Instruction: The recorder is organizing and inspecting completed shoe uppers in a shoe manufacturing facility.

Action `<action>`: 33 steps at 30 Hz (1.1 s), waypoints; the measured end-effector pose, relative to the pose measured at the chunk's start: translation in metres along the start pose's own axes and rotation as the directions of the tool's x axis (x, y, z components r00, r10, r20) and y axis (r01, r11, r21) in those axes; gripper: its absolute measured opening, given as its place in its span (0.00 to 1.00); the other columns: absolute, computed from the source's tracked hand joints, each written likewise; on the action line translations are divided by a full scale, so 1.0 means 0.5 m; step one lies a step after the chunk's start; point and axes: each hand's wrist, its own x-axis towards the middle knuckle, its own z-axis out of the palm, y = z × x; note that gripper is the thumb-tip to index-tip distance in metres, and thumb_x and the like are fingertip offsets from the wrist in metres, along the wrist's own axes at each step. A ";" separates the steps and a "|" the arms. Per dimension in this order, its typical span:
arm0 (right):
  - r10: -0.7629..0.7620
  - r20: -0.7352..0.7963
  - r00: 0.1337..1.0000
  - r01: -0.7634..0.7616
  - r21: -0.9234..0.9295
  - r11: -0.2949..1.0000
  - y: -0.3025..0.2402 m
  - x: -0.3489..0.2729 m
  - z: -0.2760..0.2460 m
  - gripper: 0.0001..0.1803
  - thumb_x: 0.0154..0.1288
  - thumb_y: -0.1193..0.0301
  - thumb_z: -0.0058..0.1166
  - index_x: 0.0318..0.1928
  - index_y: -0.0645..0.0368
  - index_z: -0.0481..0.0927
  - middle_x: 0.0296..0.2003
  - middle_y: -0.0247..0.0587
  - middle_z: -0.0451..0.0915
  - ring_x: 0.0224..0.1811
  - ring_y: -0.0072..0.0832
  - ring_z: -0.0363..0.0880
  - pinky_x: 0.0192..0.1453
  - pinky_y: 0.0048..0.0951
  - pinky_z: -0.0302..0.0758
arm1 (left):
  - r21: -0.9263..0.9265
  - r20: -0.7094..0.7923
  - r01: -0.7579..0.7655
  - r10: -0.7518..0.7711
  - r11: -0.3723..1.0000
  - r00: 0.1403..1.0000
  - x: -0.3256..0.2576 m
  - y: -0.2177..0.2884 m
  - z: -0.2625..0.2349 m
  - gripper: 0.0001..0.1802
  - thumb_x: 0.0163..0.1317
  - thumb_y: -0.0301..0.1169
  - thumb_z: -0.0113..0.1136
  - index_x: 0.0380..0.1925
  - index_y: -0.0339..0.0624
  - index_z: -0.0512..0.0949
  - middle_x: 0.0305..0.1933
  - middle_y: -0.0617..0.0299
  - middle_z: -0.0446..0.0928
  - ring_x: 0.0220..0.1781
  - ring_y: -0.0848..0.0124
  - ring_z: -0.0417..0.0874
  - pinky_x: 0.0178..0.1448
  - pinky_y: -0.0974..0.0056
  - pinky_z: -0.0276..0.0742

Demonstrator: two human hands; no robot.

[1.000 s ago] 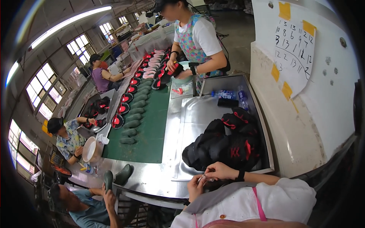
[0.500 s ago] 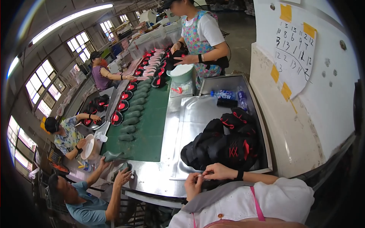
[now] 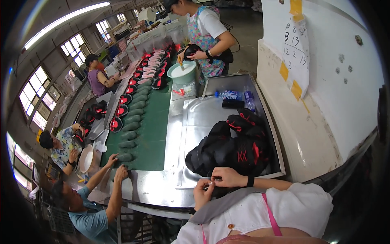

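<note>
Close to my body, at the table's near edge, my left hand (image 3: 202, 194) and my right hand (image 3: 229, 177) meet with bent, pinched fingers. Whatever is between the fingertips is too small to make out. Something dark lies just beneath them, mostly hidden by my hands and sleeve. Just beyond my hands is a pile of black shoe uppers (image 3: 219, 152) with red lacing and trim, lying in a metal tray (image 3: 279, 156).
Bottles (image 3: 248, 99) and a black case (image 3: 233, 104) lie in the tray's far corner. A green belt (image 3: 152, 142) carries grey-green shoe lasts (image 3: 129, 135) and black-and-red uppers (image 3: 116, 124). Co-workers surround it; one dips a brush into a pale green bucket (image 3: 183, 79).
My hands stay pinched together. The view has shifted slightly. The near-left co-worker has set a last onto the belt; the far one's brush is now in the bucket.
</note>
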 end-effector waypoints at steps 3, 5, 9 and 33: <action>-0.019 -0.023 1.000 0.019 0.001 1.000 -0.003 -0.003 -0.008 0.08 0.50 0.70 0.56 0.31 0.59 0.77 0.30 0.38 0.73 0.30 0.32 0.75 0.34 0.28 0.71 | -0.097 0.178 0.048 -0.030 0.994 0.984 -0.006 0.014 -0.008 0.03 0.57 0.25 0.56 0.28 0.36 0.75 0.33 0.64 0.71 0.36 0.76 0.70 0.42 0.72 0.66; -0.026 0.008 1.000 0.026 0.039 0.999 -0.001 -0.005 -0.007 0.08 0.50 0.70 0.55 0.32 0.58 0.78 0.32 0.38 0.74 0.33 0.34 0.76 0.35 0.29 0.72 | -0.118 0.248 0.085 -0.053 0.989 0.967 -0.004 0.019 -0.015 0.04 0.58 0.26 0.55 0.28 0.36 0.75 0.34 0.64 0.70 0.38 0.76 0.69 0.44 0.73 0.65; -0.110 -0.042 0.993 0.116 0.163 0.980 -0.013 0.014 -0.006 0.07 0.50 0.73 0.56 0.32 0.61 0.76 0.29 0.39 0.71 0.28 0.31 0.73 0.32 0.26 0.69 | -0.180 0.125 0.208 -0.187 0.961 0.974 0.008 0.027 -0.030 0.08 0.61 0.28 0.50 0.30 0.34 0.75 0.33 0.68 0.71 0.38 0.79 0.69 0.45 0.74 0.63; 0.321 0.090 0.943 -0.313 0.567 0.762 0.013 0.045 -0.003 0.05 0.58 0.75 0.52 0.28 0.63 0.75 0.22 0.29 0.72 0.23 0.13 0.67 0.28 0.16 0.64 | 0.103 -0.082 -0.039 0.048 0.994 0.995 -0.026 0.038 -0.091 0.04 0.57 0.23 0.57 0.31 0.35 0.77 0.26 0.66 0.70 0.27 0.80 0.69 0.32 0.75 0.64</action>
